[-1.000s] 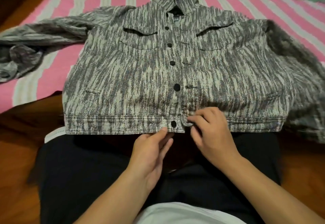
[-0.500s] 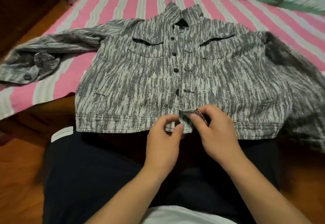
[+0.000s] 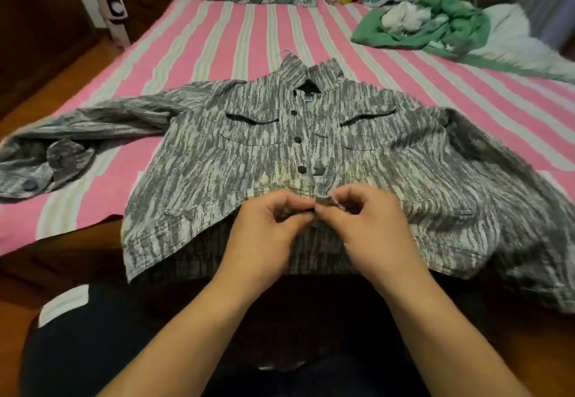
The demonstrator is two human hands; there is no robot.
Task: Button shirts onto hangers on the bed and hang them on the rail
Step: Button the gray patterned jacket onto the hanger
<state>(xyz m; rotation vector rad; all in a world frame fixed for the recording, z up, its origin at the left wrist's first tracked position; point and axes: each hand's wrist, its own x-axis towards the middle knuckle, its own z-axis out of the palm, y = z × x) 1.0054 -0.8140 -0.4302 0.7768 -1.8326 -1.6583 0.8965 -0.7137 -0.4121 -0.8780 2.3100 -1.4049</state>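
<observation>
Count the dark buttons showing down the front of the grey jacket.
3 on the jacket's placket: top button under the collar, middle button between the chest pockets, lower button just above the hands. More may be hidden under the hands.

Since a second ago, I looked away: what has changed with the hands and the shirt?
The left hand went from resting open-fingered below the hem to pinching the placket. Both hands lifted the hem of the grey patterned shirt and bunched it up toward the chest. The right hand stays gripping the buttonhole edge. The shirt stays spread on the striped bed.
</observation>
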